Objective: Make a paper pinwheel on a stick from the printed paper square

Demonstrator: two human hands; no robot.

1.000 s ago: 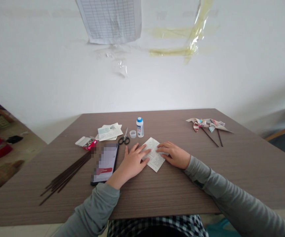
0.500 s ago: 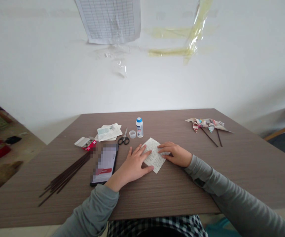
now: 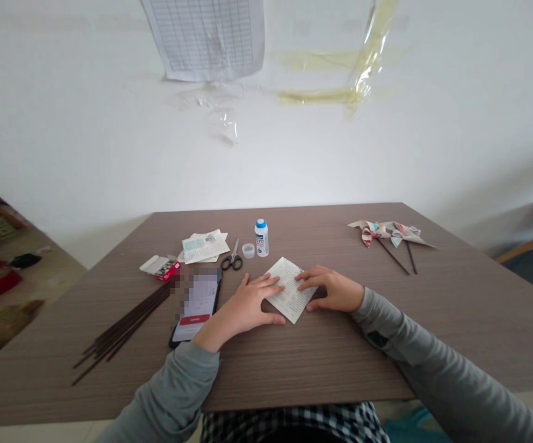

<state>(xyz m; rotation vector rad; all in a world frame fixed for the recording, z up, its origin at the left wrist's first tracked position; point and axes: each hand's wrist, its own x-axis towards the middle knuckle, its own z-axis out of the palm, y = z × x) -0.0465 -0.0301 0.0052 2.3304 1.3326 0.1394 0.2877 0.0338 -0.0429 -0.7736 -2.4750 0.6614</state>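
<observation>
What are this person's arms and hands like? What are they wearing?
The right sleeve and left sleeve are long and grey-green; the left sleeve has a small dark patch on the forearm. The right hand and left hand are bare: no gloves or rings show.

Printed paper square point(image 3: 288, 289) lies diamond-wise on wood-grain surface point(image 3: 335, 363); left hand point(image 3: 243, 304) rests fingers on its left edge; right hand point(image 3: 331, 290) rests fingers on its right corner; from paper: scissors point(image 3: 232, 258) at 10 o'clock; glue bottle point(image 3: 261, 239) at 11 o'clock; smartphone point(image 3: 196, 311) at 8 o'clock, beside left hand; dark wooden sticks point(image 3: 123, 326) at 9 o'clock; paper pinwheels point(image 3: 386, 234) at 2 o'clock.
</observation>
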